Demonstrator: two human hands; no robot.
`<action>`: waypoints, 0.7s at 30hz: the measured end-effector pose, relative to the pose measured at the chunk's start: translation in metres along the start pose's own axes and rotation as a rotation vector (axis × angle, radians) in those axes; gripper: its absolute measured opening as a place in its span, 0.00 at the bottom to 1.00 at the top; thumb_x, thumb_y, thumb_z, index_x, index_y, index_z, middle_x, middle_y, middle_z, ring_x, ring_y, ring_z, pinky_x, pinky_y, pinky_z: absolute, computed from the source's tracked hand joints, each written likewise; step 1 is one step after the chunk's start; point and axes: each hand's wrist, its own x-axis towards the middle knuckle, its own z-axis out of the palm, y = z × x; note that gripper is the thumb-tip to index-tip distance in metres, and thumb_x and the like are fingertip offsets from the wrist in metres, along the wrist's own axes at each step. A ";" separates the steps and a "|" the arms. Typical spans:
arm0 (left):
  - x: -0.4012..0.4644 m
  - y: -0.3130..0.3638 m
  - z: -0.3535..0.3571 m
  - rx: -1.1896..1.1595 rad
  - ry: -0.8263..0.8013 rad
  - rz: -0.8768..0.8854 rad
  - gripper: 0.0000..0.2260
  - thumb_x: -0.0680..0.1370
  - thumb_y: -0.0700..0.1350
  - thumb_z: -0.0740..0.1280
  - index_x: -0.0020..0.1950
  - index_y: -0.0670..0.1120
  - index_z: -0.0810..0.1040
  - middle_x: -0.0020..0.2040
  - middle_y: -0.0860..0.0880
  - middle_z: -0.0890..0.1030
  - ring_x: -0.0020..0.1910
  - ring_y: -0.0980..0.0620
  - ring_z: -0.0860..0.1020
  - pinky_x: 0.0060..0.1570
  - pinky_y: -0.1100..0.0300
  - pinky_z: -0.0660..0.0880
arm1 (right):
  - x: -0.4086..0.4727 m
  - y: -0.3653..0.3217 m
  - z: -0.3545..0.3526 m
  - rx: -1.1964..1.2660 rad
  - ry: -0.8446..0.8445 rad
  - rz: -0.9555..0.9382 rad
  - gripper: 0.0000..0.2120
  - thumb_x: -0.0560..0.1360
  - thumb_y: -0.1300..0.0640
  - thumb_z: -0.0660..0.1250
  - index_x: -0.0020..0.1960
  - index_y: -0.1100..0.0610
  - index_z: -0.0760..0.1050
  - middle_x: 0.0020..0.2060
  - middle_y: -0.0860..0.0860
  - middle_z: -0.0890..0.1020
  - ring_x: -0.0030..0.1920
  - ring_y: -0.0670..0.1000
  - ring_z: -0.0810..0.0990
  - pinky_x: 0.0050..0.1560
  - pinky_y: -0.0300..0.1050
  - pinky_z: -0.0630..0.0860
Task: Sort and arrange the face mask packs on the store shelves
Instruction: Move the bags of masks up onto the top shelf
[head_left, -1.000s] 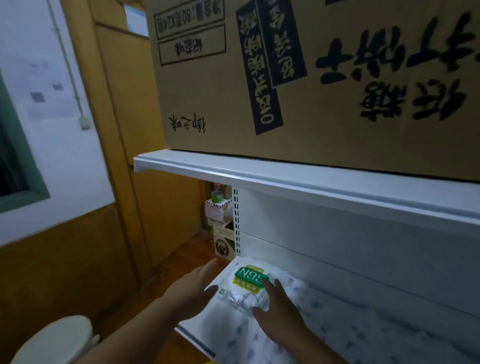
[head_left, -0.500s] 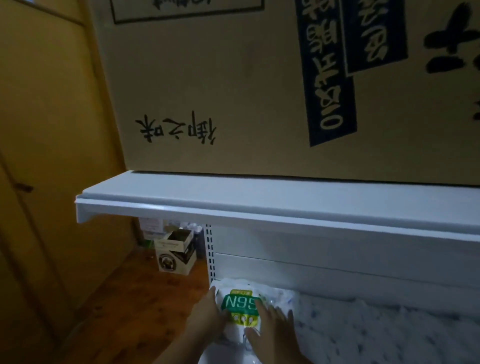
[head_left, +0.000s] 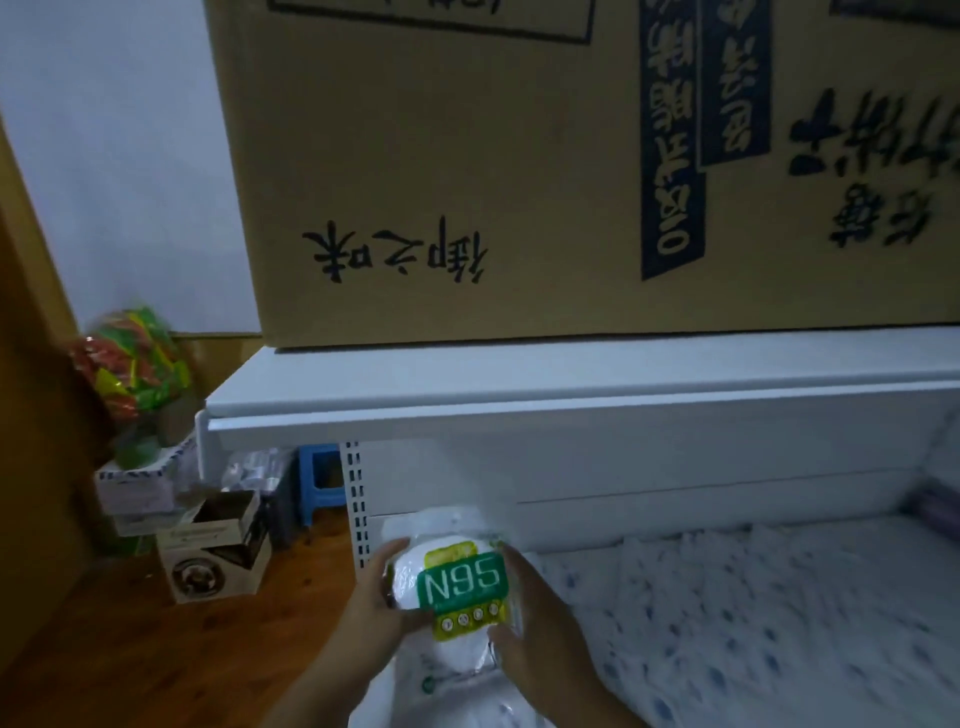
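Both hands, left hand (head_left: 374, 613) and right hand (head_left: 540, 623), curl their fingers around a crinkly clear-plastic N95 mask pack (head_left: 457, 587) under a white metal shelf (head_left: 571, 410) bearing a cardboard box (head_left: 467, 166).

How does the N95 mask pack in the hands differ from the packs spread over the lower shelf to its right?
The N95 mask pack is held between the left hand and right hand, while the blue-speckled packs lie flat on the lower shelf. The N95 mask pack carries a green and yellow label; the blue-speckled packs show none. The N95 mask pack bulges; the blue-speckled packs look thin. Both are in clear wrapping.
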 end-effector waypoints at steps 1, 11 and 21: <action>-0.002 0.004 0.004 -0.010 -0.052 -0.001 0.35 0.64 0.21 0.70 0.60 0.54 0.72 0.53 0.42 0.80 0.47 0.43 0.83 0.38 0.52 0.81 | -0.003 0.000 -0.010 0.039 0.049 0.011 0.40 0.68 0.63 0.69 0.74 0.43 0.56 0.71 0.42 0.66 0.69 0.43 0.67 0.68 0.38 0.65; -0.017 0.052 0.127 0.058 -0.575 0.038 0.42 0.56 0.21 0.73 0.62 0.52 0.71 0.48 0.38 0.83 0.46 0.40 0.83 0.40 0.48 0.82 | -0.069 0.027 -0.167 0.320 0.056 0.213 0.44 0.67 0.61 0.77 0.70 0.36 0.55 0.57 0.39 0.73 0.52 0.29 0.75 0.49 0.28 0.75; -0.062 0.059 0.310 0.367 -0.711 0.346 0.25 0.52 0.30 0.75 0.45 0.48 0.79 0.36 0.52 0.85 0.36 0.53 0.82 0.39 0.56 0.79 | -0.179 0.080 -0.310 0.260 0.320 0.289 0.46 0.67 0.59 0.78 0.73 0.39 0.53 0.63 0.39 0.70 0.55 0.29 0.74 0.55 0.35 0.77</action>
